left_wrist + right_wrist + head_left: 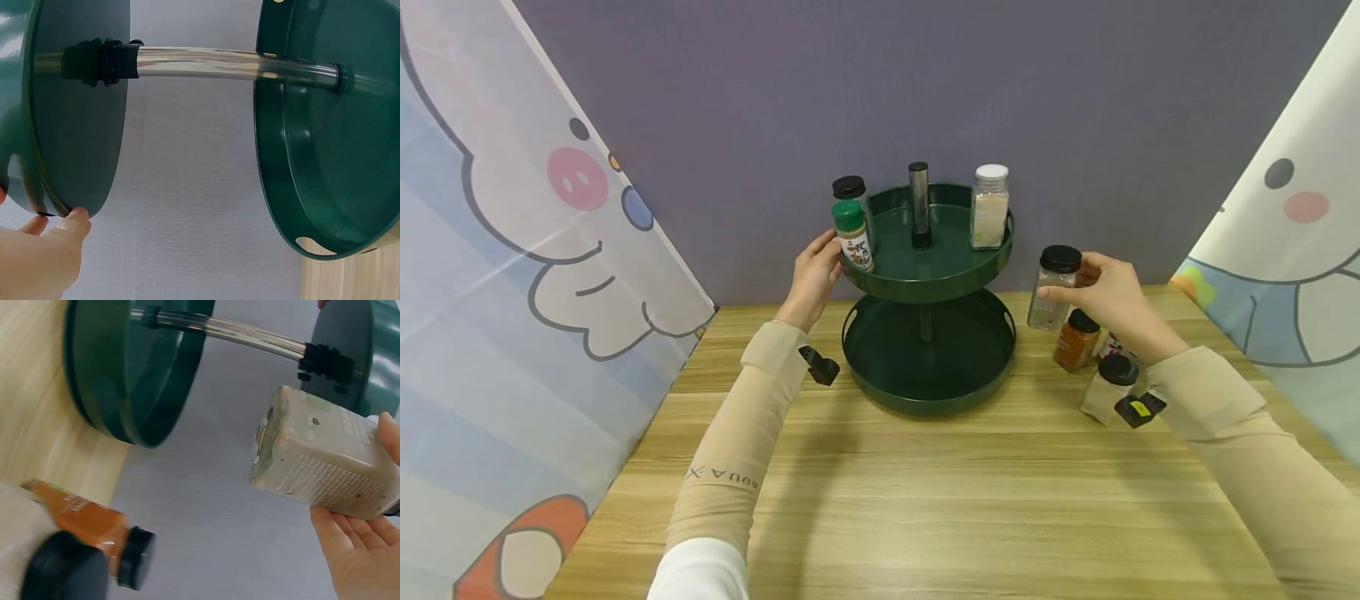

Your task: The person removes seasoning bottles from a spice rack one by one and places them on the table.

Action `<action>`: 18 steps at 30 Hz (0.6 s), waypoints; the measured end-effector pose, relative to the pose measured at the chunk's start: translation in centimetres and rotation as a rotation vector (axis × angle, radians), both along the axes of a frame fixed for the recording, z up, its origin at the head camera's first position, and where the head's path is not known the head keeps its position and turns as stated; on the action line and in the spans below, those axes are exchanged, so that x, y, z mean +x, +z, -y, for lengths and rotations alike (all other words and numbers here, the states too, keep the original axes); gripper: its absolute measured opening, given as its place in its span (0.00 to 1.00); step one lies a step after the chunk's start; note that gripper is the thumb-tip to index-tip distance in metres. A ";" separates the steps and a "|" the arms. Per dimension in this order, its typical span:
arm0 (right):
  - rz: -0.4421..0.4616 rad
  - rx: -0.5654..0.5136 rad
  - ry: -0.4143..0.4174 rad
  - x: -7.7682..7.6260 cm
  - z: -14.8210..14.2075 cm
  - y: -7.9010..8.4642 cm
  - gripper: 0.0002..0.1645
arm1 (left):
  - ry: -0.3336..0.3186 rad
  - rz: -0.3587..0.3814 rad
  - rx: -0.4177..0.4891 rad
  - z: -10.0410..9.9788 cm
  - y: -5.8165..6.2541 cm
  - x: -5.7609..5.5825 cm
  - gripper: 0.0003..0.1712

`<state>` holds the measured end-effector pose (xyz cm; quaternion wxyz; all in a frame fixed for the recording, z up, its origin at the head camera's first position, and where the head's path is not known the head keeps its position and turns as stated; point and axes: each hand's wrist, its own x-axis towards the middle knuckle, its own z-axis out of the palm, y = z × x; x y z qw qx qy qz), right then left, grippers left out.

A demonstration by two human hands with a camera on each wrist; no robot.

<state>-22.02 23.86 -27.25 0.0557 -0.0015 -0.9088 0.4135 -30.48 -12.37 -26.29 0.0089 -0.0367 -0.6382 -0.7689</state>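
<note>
A dark green two-tier tray with a metal centre post stands on the table. My left hand grips the upper tier's left edge; its fingertips meet the rim in the left wrist view. Close to those fingers, a green-capped seasoning bottle and a black-lidded jar stand on the upper tier. To the right of the tray, my right hand holds a clear square jar with a black lid and pale contents. A white-lidded jar stands on the upper tier's right side.
Below my right hand, an orange spice jar, a black-lidded pale jar and a partly hidden labelled container stand on the wooden table. A grey wall rises behind. Cartoon-printed curtains flank both sides.
</note>
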 end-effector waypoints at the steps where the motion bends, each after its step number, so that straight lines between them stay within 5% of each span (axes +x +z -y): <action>1: 0.019 -0.009 0.007 0.0 0.0 -0.2 0.49 | 0.000 0.002 -0.001 0.0 0.0 0.0 0.31; 5: 0.074 -0.013 0.032 0.0 -0.2 -0.8 0.64 | 0.000 0.000 -0.004 0.0 -0.1 0.0 0.30; 18: 0.053 0.115 0.033 -0.9 -1.7 -3.7 0.51 | -0.002 -0.001 -0.002 0.1 -0.1 0.0 0.30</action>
